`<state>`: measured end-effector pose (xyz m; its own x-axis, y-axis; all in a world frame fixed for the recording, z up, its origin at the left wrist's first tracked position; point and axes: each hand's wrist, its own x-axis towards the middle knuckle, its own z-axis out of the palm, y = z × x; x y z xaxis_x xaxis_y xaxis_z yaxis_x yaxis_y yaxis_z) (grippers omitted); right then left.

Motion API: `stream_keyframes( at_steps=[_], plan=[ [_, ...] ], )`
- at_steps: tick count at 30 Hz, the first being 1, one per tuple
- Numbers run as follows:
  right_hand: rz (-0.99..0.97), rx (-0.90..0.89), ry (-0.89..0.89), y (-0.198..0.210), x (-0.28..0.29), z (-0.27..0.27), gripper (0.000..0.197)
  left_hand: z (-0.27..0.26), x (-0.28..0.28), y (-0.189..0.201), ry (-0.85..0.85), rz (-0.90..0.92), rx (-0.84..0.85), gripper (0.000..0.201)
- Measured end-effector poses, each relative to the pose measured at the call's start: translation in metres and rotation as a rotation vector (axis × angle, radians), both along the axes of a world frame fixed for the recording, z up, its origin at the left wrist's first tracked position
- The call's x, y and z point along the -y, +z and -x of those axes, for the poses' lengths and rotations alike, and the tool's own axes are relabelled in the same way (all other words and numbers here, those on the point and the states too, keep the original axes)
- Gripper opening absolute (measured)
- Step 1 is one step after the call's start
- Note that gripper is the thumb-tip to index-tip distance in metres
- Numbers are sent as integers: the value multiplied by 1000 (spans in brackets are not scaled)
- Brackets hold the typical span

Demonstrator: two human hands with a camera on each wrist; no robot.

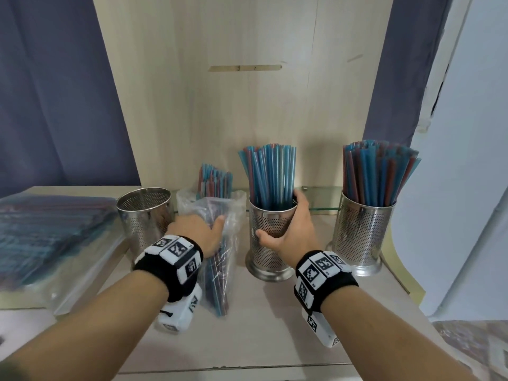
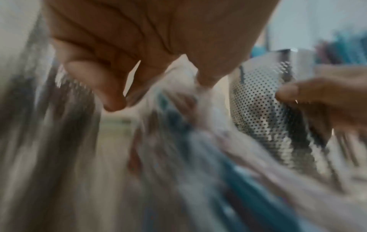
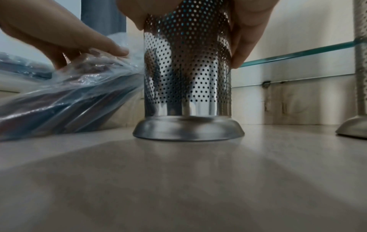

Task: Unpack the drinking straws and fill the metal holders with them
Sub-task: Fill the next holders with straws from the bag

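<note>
Three perforated metal holders stand in a row on the wooden counter (image 1: 261, 331). The left holder (image 1: 144, 213) is empty. The middle holder (image 1: 270, 243) and the right holder (image 1: 362, 235) are full of blue and red straws. My right hand (image 1: 291, 229) grips the middle holder (image 3: 187, 70), thumb in front and fingers at its rim. My left hand (image 1: 198, 229) grips an open clear bag of straws (image 1: 217, 257) that leans between the left and middle holders, straws sticking out of its top. In the blurred left wrist view my thumb and fingers (image 2: 111, 94) pinch the bag (image 2: 188, 141).
A stack of sealed straw packs (image 1: 49, 232) lies at the left on the counter. A low glass ledge (image 1: 321, 196) runs along the wooden back panel behind the holders. Blue curtains hang on both sides, and a white wall is at the right.
</note>
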<state>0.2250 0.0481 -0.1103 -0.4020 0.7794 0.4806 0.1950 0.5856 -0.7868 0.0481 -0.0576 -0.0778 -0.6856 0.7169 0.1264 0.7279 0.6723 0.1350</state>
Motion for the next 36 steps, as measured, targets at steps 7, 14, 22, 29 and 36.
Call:
stream_keyframes(
  at_steps=[7, 14, 22, 29, 36],
  plan=[
    [-12, -27, 23, -4, -6, 2, 108, -18, -3, 59, -83, -276, -414, 69],
    [-8, -3, 28, -3, -5, 0, 111, 31, -37, 42, -13, -339, 6, 34],
    [6, 1, 22, -1, -3, -2, 107, 28, -27, -9, 60, -423, 153, 88],
    [5, 0, 18, 1, -1, -2, 109, 16, -32, 4, 88, -273, 84, 71],
    [7, -16, 46, 1, -1, -3, 103, 21, -31, 12, 45, -424, 324, 52]
  ],
)
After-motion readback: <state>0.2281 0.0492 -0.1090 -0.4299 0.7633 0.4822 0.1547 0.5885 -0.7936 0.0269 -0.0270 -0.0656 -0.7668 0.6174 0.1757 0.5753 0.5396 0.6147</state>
